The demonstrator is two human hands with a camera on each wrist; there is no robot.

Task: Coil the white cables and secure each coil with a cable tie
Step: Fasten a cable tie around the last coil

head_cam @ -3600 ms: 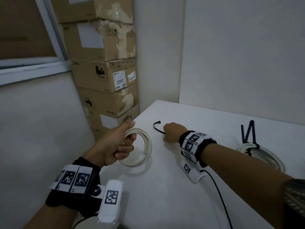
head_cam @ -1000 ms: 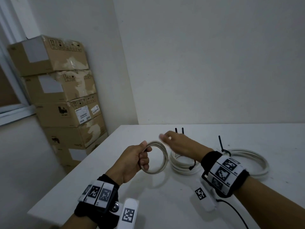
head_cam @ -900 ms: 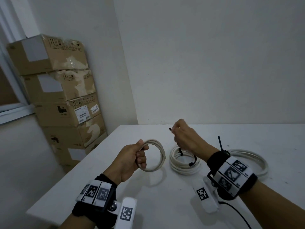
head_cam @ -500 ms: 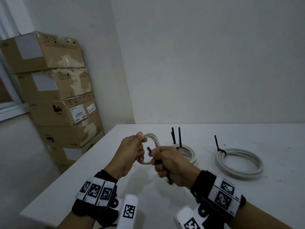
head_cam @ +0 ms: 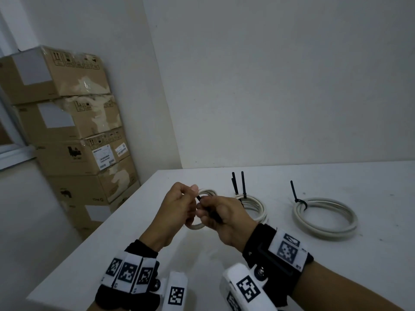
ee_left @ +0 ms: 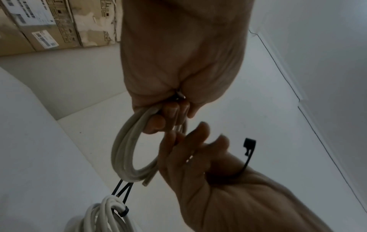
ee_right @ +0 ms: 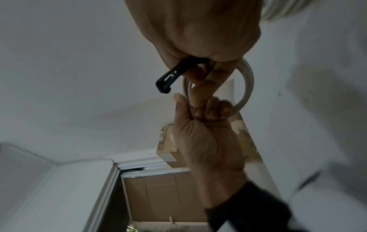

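Observation:
My left hand (head_cam: 192, 201) grips a small white cable coil (head_cam: 197, 226) and holds it upright above the white table (head_cam: 157, 254). My right hand (head_cam: 202, 209) pinches a black cable tie (head_cam: 212, 213) right against the coil, its tip by my left thumb. In the left wrist view the coil (ee_left: 127, 149) hangs from my curled fingers, and the cable tie's (ee_left: 248, 155) head sticks out behind the right hand (ee_left: 198, 141). The right wrist view shows the cable tie's (ee_right: 172, 75) head poking from my fingers, with the coil (ee_right: 247, 81) behind and the left hand (ee_right: 202, 109) below it.
Two tied white coils lie flat on the table: a middle coil (head_cam: 254, 206) with two black tie tails standing up, and a larger coil (head_cam: 325, 218) with one tail. Stacked cardboard boxes (head_cam: 74, 142) stand at the left, beyond the table's edge. White walls close off the back.
My right hand has come back from the table's far left corner with the black tie and met the left hand. The tie now lies against the held coil.

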